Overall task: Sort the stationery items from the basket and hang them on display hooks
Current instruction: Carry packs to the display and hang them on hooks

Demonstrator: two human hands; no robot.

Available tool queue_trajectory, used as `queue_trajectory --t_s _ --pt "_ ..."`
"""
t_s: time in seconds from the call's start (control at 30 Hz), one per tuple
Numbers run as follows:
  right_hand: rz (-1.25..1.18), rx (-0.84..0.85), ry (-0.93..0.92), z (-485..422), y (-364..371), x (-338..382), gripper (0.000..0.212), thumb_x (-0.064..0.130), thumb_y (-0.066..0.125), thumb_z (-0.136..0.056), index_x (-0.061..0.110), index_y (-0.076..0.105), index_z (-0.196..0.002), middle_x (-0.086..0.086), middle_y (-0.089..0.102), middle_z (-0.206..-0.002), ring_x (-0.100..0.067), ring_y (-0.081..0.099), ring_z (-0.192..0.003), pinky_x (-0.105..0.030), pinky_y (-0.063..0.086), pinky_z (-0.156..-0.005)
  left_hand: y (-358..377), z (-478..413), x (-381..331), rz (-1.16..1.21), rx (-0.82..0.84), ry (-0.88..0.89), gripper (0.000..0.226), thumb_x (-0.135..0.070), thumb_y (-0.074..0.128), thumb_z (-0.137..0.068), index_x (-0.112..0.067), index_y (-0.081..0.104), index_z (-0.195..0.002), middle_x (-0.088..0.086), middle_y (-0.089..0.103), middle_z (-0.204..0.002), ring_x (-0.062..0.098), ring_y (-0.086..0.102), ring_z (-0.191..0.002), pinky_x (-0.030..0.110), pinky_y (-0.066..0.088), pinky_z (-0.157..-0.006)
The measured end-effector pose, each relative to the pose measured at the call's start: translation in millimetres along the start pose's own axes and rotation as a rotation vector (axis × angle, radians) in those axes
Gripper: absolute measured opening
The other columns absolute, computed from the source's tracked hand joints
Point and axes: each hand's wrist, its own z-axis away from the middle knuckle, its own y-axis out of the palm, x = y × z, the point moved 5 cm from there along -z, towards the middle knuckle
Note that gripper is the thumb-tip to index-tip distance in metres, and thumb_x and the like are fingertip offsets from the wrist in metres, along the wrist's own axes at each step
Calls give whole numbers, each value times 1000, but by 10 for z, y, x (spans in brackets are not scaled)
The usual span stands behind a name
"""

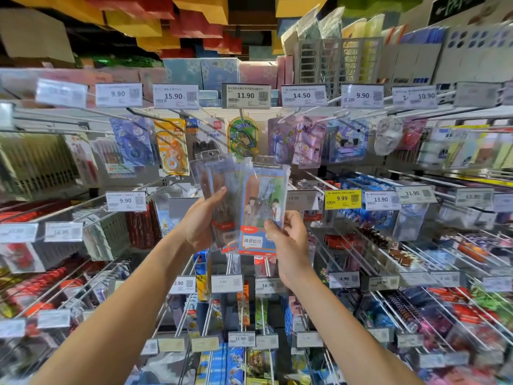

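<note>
In front of the wall of hooks, I hold packs up in the middle, just under the top row. My left hand (204, 220) grips a clear plastic pack with a brown strip and a red label (219, 190). My thumb is on the front and my fingers are curled behind it. I cannot tell if there is more than 1 pack in that hand. My right hand (288, 240) pinches a clear plastic pack with a blue card (263, 201) near its bottom right corner. The card shows 2 children. The 2 packs overlap in the middle, and the blue one is in front. Neither pack is on a hook.

Long thin metal hooks (319, 180) stick out toward me all around, with packs hanging on them. Just behind my packs hang a green oval pack (243, 136) and an orange and white tape pack (172, 145). A white price tag that says 11.90 (245, 95) sits above them. A yellow price tag that says 9.99 (342, 199) is to the right.

On the top shelf at the right stand grey plastic boxes with slots (337, 61). Clear wrapped packs (330, 23) stick up out of them.
</note>
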Motion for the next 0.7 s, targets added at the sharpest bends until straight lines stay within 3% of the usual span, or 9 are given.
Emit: queue_trajectory --t_s 0.07,0.13,0.27,0.3,0.37,0.47,0.53,0.6,0.7 --pt "24 6 22 47 -144 -102 12 18 67 -95 17 57 -102 6 71 -88 -10 66 -84 -24 54 -73 -36 -9 -55 -54 -11 -17 41 -42 64 -95 -11 71 -121 17 73 -113 31 72 -94 41 59 -82" --pt "95 37 59 127 -265 -237 24 24 67 -92 10 56 -108 -11 70 -104 -19 63 -98 -34 54 -86 -74 -23 -117 -104 32 -48 37 -44 67 -88 -13 77 -105 14 73 -99 25 70 -76 32 58 -63" --pt "256 114 157 228 -448 -602 27 17 60 -98 -5 44 -99 -27 60 -111 -32 61 -105 -51 48 -94 -143 -44 -195 -92 76 -68 35 -38 57 -101 -17 84 -92 11 79 -94 22 77 -72 25 59 -55" --pt "282 124 188 231 -489 -684 24 14 58 -100 -5 43 -98 -27 59 -107 -37 60 -100 -50 49 -89 -149 -54 -207 -88 84 -58 36 -37 55 -102 -17 84 -92 9 79 -93 19 76 -70 23 58 -53" --pt "310 133 225 229 -545 -773 17 13 56 -102 1 46 -97 -22 56 -92 -29 56 -82 -39 44 -72 -155 -69 -226 -48 91 -29 37 -34 55 -102 -15 84 -89 5 77 -85 14 72 -61 21 54 -50" --pt "315 111 226 186 -546 -783 2 13 56 -103 13 57 -104 -9 71 -101 -28 65 -89 -30 50 -71 -137 -80 -226 94 131 -30 38 -34 58 -97 -13 81 -77 1 74 -70 16 71 -54 27 57 -51" --pt "326 108 212 150 -491 -751 6 16 58 -102 18 59 -108 -4 72 -106 -30 68 -100 -45 55 -86 -148 -87 -222 136 141 -21 32 -35 62 -91 -14 80 -75 1 75 -71 19 73 -59 32 60 -58" --pt "310 128 189 110 -410 -718 9 16 59 -102 17 59 -112 -10 71 -109 -33 68 -103 -52 54 -91 -180 -102 -214 178 137 -20 27 -36 65 -88 -16 79 -75 0 75 -71 19 74 -63 36 62 -63" --pt "320 114 141 27 -303 -689 6 12 62 -99 11 59 -104 -11 70 -94 -22 63 -85 -38 50 -77 -190 -127 -212 206 123 -23 27 -36 66 -88 -16 79 -75 1 75 -71 21 75 -63 39 62 -62"
